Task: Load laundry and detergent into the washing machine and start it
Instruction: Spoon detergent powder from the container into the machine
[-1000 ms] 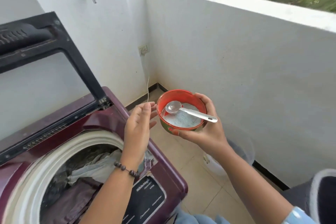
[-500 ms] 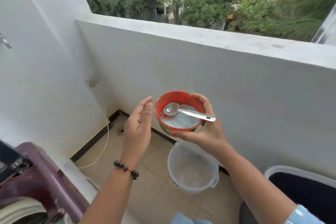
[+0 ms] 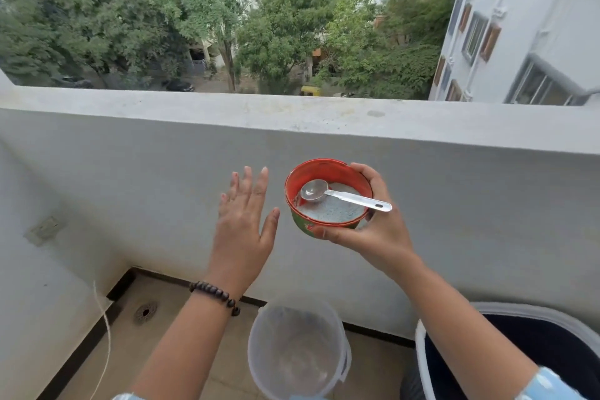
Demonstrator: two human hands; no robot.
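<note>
Right hand [image 3: 373,230] cups the detergent tub [image 3: 328,195], scoop [image 3: 344,196] handle pointing right, away from the spread, empty left hand [image 3: 243,224].

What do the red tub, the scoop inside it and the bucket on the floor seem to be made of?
Red tub: probably plastic, with a thin glossy wall. Scoop: looks like shiny metal, though silver-coloured plastic is possible. Bucket: translucent plastic, since the floor shows faintly through it.

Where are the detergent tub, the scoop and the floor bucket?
detergent tub [image 3: 324,169]: head view, inner red wall.
scoop [image 3: 314,191]: head view, middle of its bowl.
bucket [image 3: 297,355]: head view, translucent inside wall.
</note>
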